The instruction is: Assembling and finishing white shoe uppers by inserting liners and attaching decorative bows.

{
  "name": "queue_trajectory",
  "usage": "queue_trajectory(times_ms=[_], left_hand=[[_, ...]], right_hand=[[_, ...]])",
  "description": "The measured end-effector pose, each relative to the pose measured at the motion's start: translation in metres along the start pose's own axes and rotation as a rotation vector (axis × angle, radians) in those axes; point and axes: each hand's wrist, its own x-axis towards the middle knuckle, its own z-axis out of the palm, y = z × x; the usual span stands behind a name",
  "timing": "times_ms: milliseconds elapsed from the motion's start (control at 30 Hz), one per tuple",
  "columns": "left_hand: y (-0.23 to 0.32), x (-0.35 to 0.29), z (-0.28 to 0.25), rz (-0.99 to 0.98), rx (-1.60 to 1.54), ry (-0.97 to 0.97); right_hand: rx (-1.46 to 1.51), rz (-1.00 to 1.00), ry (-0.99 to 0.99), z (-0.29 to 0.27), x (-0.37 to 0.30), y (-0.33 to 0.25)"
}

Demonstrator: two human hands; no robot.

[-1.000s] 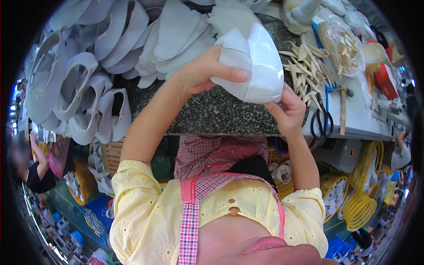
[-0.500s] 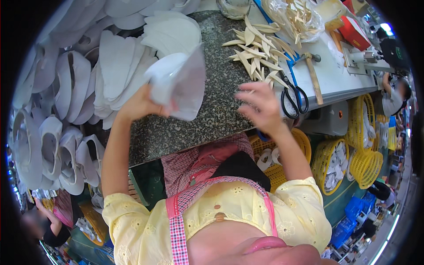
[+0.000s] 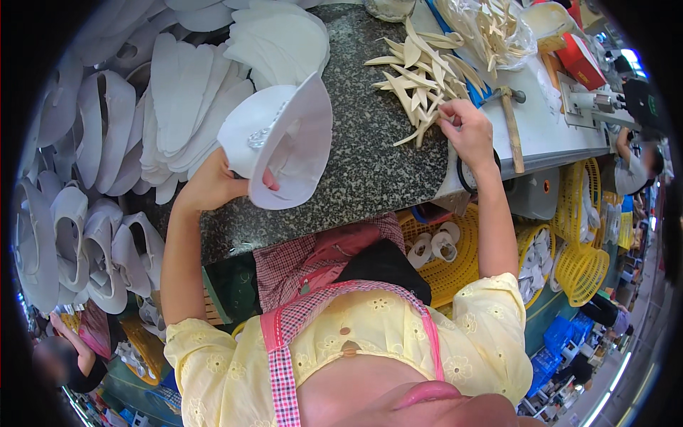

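White shoe piece: this curved white shoe piece is up over the dark stone part of the desk, left of its middle and not far from the front edge; inner far end's kinda lost in shade.
Left hand: the left hand has a solid grip on that piece, one fingertip showing inside the opening, most other fingers hidden behind it.
Right hand: the right hand is pinched up at the near end of the beige strips, by the stone's right edge. Can't tell if it's actually got one.
Scissors: black scissors near the front edge, mostly blocked by the right wrist.
Hammer: a wooden-handled hammer just right of there, fully visible.
Flat white pieces: stacked flat white pieces toward the left edge, overlapping too much to count.
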Motion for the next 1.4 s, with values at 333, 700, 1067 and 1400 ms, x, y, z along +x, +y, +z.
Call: queue_trajectory(times_ms=[333,700,1067,1400], left_hand=[[-0.04,-0.025,-0.003,0.113,0.043,0.113],[-0.045,-0.028,0.004,0.155,0.082,0.156],[-0.06,-0.051,0.004,0.288,0.197,0.24],[-0.056,-0.05,0.015,0.294,0.267,0.422]], right_hand=[[0.635,0.226,0.132,-0.03,0.001,-0.021],[0.638,-0.329,-0.189,0.052,-0.019,-0.167],[0.23,-0.464,-0.297,0.061,-0.005,-0.191],[0.071,-0.532,-0.33,0.063,0.0,-0.197]])
